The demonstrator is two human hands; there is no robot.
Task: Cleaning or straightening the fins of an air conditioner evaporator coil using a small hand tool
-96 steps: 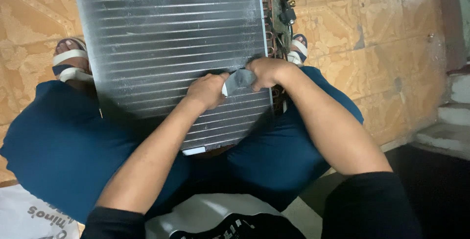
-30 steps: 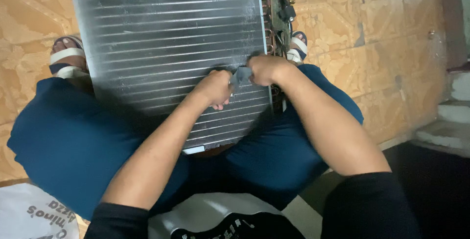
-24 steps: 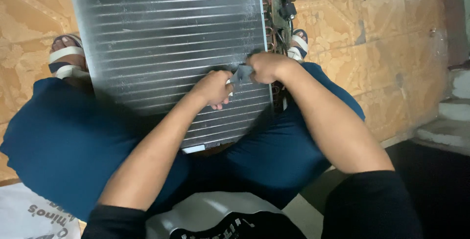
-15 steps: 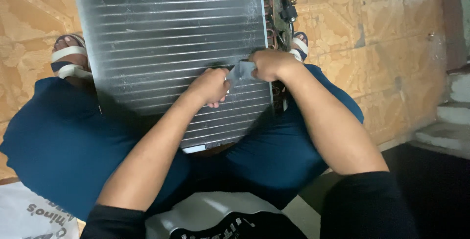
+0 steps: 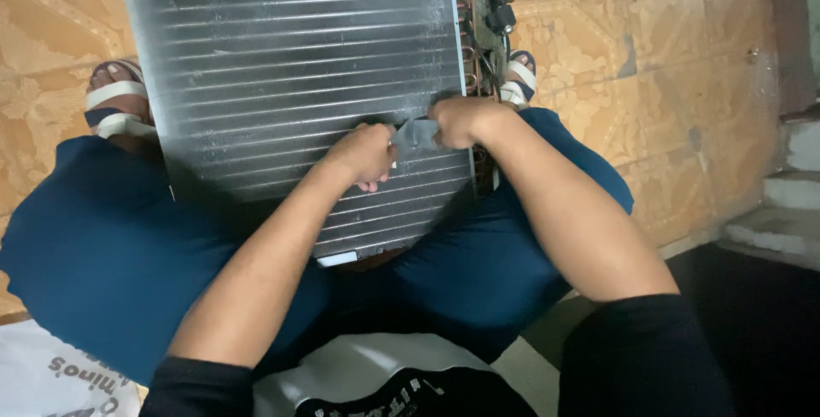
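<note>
A large finned metal coil panel fills the upper middle of the frame, propped between blue-trousered knees, with dull grey fins in thin horizontal rows and copper tube bends along its right edge. At frame centre, the left hand and right hand each pinch an end of a small grey flat piece, fingers closed on it against the fins.

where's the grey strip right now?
In the head view, the grey strip is pinched between the left hand and the right hand, against the lower right part of the finned coil, near its right edge.
</note>
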